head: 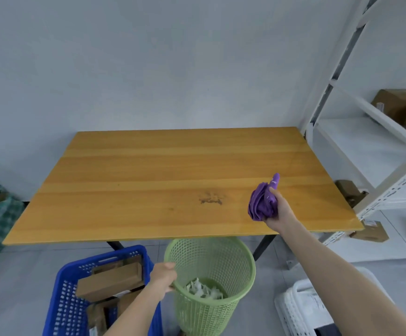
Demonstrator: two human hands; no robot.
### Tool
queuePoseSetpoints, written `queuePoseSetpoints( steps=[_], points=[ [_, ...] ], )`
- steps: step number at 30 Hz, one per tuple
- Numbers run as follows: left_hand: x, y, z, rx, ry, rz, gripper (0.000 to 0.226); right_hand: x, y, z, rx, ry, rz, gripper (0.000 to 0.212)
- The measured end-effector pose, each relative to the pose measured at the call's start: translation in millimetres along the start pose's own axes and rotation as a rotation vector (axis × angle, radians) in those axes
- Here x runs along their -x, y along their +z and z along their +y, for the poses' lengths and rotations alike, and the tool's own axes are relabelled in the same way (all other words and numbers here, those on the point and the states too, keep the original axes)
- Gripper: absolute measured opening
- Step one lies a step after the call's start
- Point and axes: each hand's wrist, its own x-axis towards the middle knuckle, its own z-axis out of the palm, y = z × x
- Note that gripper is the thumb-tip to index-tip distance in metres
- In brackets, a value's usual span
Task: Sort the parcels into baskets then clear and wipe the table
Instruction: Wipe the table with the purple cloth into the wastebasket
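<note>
my right hand is clenched around a bunched purple cloth, thumb up along its side, and i hold it just above the near right part of the wooden table; i can't tell whether the cloth's lower edge touches the wood. a little left of the cloth there is a dark smudge on the tabletop.

my left hand grips the rim of the green mesh bin, fingers curled over its left edge. the bin stands upright in front of the table's near edge, and pale paper scraps lie at its bottom.

just left of the bin, beside my left forearm, sits the blue basket, with brown cardboard parcels stacked inside, one long box lying across the top. to the right of the bin, near my right arm, a white basket rests on the floor with something flat and pale in it.

a white metal rack stands against the table's right end, and more brown boxes sit on its shelves.
</note>
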Motion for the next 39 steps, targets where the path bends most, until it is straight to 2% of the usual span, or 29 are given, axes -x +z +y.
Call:
queuePoseSetpoints(
  steps=[3, 7, 10, 14, 16, 19, 22, 24, 32, 39],
  points=[
    [-10.2, -0.2, 10.5, 0.038, -0.004, -0.032, 0.051, -15.2, 12.3, 4.6, 0.157, -0.096, 0.150, 0.045],
    [-22.3, 3.8, 15.8, 0.037, -0.015, -0.043, 0.053, -36.8, 21.4, 6.7, 0.463, -0.195, 0.192, 0.065],
    [-28.1, 10.2, 18.3, 0.038, -0.018, -0.023, 0.053, -48.2, 28.8, 3.1, 0.821, -0.250, 0.257, 0.059],
    [-29.7, 16.5, 16.9, 0.046, -0.022, -0.014, 0.054, -73.2, 33.2, -3.6, 1.197, -0.342, 0.223, 0.051],
    [-33.4, 18.3, 11.8, 0.069, -0.037, 0.000, 0.056, -92.1, 28.2, -6.3, 1.405, -0.344, 0.229, 0.049],
    [-38.3, 14.6, 3.7, 0.094, -0.060, -0.008, 0.054, -117.7, 18.4, -5.6, 1.595, -0.301, 0.240, 0.049],
    [-49.0, 13.6, -0.1, 0.083, -0.063, 0.008, 0.049, -145.4, 12.8, 1.3, 1.775, -0.193, 0.096, 0.060],
    [-51.6, 11.9, -2.8, 0.070, -0.057, -0.001, 0.048, -151.0, 13.8, 6.6, 1.897, -0.188, 0.006, 0.064],
    [-69.9, 10.2, -5.8, 0.032, 0.002, -0.037, 0.053, -171.5, 42.7, 12.8, 2.119, -0.392, -0.335, 0.075],
    [-79.4, 9.2, -10.4, 0.044, 0.003, -0.026, 0.052, -146.4, 28.0, 40.6, 2.239, -0.538, -0.571, 0.063]
  ],
)
